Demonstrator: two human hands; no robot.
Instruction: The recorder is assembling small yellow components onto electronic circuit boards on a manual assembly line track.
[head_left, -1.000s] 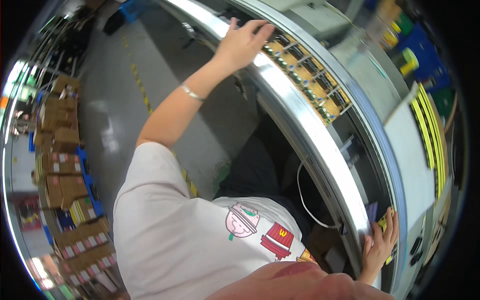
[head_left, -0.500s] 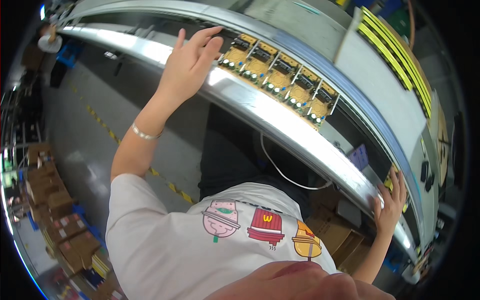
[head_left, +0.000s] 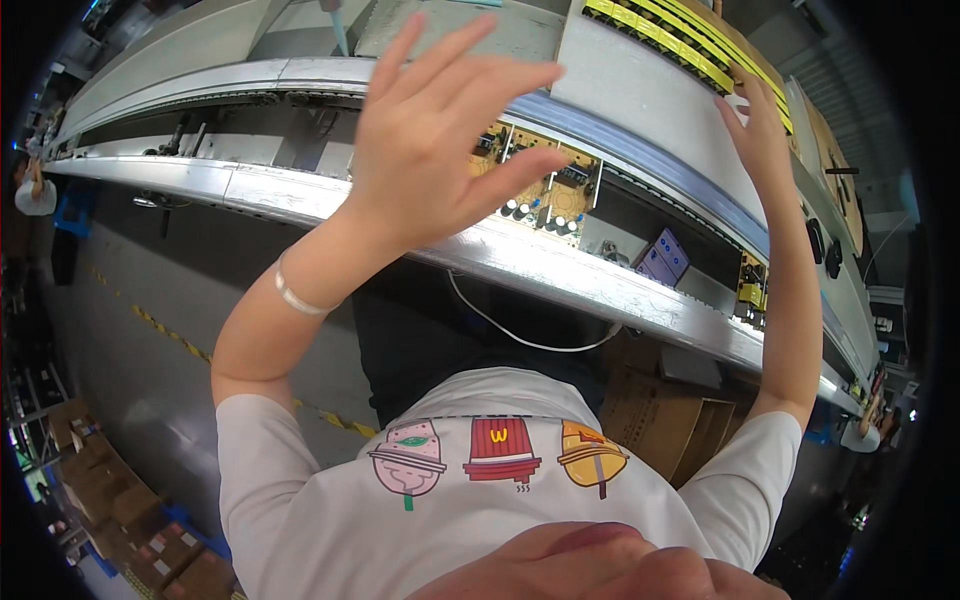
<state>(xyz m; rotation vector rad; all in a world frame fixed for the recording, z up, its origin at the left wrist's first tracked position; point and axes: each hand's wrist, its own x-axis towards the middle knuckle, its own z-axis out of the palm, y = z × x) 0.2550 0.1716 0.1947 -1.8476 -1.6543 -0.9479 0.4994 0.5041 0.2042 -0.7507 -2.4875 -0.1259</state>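
My left hand (head_left: 425, 145) is raised over the track with its fingers spread, holding nothing. Behind and beside it a row of tan circuit boards (head_left: 570, 207) with black, white and blue parts lies in the track, partly hidden by that hand. My right hand (head_left: 757, 125) is stretched out to rows of yellow blocks (head_left: 668, 45) on a pale board. Its thumb and fingers are apart at the near right end of those rows; whether they touch a block I cannot make out. Another circuit board (head_left: 752, 285) with yellow parts sits in the track beside my right forearm.
The metal rail (head_left: 490, 245) of the track runs across in front of me. A phone-like device with a lit screen (head_left: 662, 258) rests in the track. Below hang a white cable (head_left: 530, 345) and an open cardboard box (head_left: 660, 420). Other people (head_left: 38, 190) are at the far ends.
My right hand has left the track and reached up to the yellow rows. The left hand has lifted off the rail and now hovers in front of the circuit boards. The view has turned.
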